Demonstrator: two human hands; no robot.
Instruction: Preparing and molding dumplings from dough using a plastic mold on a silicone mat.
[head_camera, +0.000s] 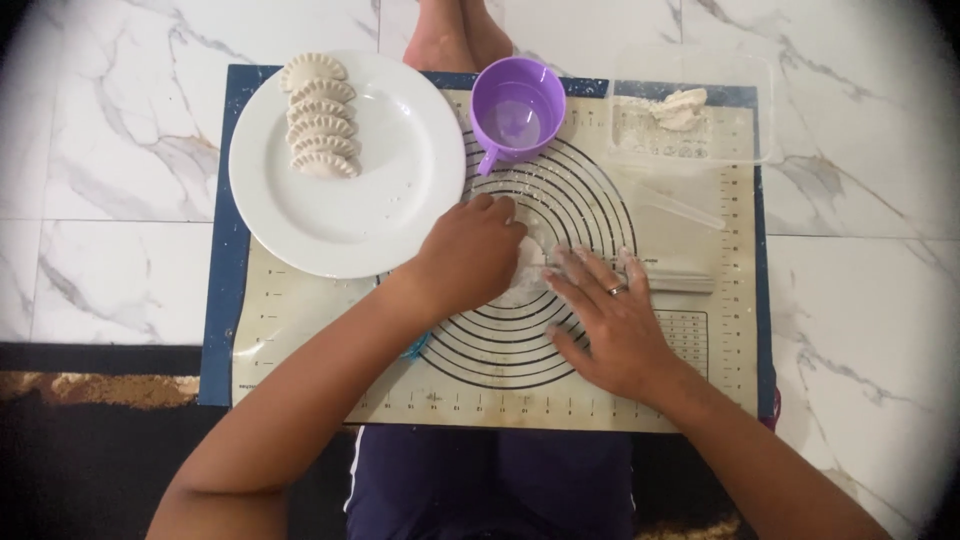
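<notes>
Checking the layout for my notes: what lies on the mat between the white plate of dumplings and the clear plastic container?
In the head view, a purple plastic cup stands between the white round plate and the clear plastic container.

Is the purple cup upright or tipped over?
Upright. The purple cup stands on the mat, its round open mouth facing up at the camera.

Left hand (470, 250) curled, right hand (610, 320) spread flat.

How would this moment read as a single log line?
left hand: on dough piece | right hand: flat on pastry mat | white plate: five dumplings | purple cup: nearby
</notes>
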